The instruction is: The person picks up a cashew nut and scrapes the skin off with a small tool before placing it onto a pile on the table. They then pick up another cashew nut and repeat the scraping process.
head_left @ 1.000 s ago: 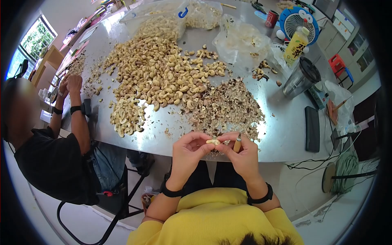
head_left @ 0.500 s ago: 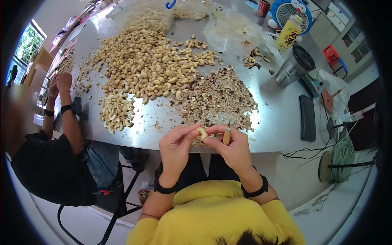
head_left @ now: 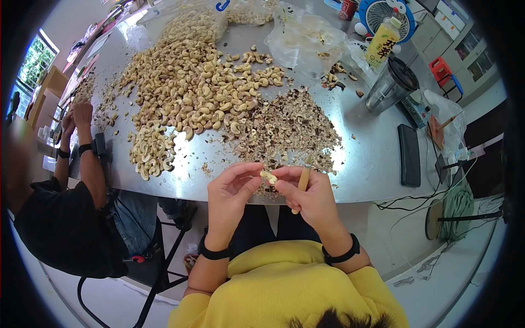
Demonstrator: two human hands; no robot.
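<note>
Between my two hands, just above the near table edge, is a pale cashew [head_left: 268,177]. My left hand [head_left: 234,191] pinches it from the left with thumb and fingers. The thumb and index finger of my right hand [head_left: 311,198] touch its other end, and that hand also holds a small knife [head_left: 303,180] with a wooden handle, pointing up. Beyond my hands lies a heap of brown skin scraps [head_left: 292,126]. The large cashew pile [head_left: 191,82] is behind and left of it, with a smaller cashew group [head_left: 149,153] nearer the edge.
A co-worker in a black shirt [head_left: 65,229] sits at the left, hands over the metal table [head_left: 372,175]. Plastic bags [head_left: 306,44] lie at the back. On the right are a tumbler [head_left: 391,85], a yellow bottle [head_left: 383,42], a fan [head_left: 377,16] and a black phone-like slab [head_left: 408,156].
The knife in my right hand has tilted, and more of its handle shows below my fingers. The cashew has turned slightly. The co-worker's hands have shifted a little.
</note>
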